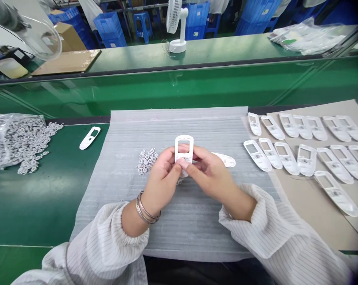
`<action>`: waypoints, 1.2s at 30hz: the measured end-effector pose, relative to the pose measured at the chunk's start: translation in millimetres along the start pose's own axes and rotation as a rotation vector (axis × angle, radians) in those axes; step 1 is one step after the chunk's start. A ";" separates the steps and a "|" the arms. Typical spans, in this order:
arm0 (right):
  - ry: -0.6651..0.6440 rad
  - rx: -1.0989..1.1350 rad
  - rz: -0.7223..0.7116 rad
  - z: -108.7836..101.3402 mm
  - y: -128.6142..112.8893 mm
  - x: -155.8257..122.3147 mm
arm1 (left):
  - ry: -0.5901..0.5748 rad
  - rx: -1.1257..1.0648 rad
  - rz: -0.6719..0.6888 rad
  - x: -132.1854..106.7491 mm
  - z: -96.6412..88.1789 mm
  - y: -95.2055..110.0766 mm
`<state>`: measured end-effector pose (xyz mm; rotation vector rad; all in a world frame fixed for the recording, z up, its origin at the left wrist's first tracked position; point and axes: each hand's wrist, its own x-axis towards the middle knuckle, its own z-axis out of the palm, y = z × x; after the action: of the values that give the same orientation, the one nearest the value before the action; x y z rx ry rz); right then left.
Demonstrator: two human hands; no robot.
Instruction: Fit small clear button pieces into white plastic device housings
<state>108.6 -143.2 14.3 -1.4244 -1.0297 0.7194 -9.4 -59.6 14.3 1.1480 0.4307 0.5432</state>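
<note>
Both of my hands hold one white plastic cover (pixel 184 148) with a rectangular window, upright over the grey foam mat (pixel 179 130). My left hand (pixel 162 174), with bangles on the wrist, grips the cover's lower left side. My right hand (pixel 210 172) pinches its lower right, fingertips pressed at the bottom middle. A small heap of white button pieces (pixel 146 160) lies just left of my left hand. Another white cover (pixel 226 160) lies flat behind my right hand.
Several white covers (pixel 303 148) lie in rows on brown cardboard at the right. A single cover (pixel 90 137) rests on the green table at the left, near a bag and pile of small white pieces (pixel 21 140). A white fan (pixel 176 23) stands beyond the conveyor.
</note>
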 end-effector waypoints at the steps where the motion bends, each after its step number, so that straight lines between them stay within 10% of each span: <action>1: -0.001 -0.008 0.008 -0.4 2.1 0.5 | -0.011 0.005 -0.027 0.3 -0.5 -0.3; 27: 0.170 -0.224 -0.029 2.5 0.8 -0.3 | -0.049 0.511 0.225 -2.7 -2.9 -0.3; 36: 0.028 -0.234 -0.172 -1.4 6.0 6.1 | 0.113 0.718 0.372 3.3 -14.6 -5.1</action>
<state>113.4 -138.0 9.4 -1.5182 -1.2287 0.4644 -14.4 -48.4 4.2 1.9150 0.5320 0.8112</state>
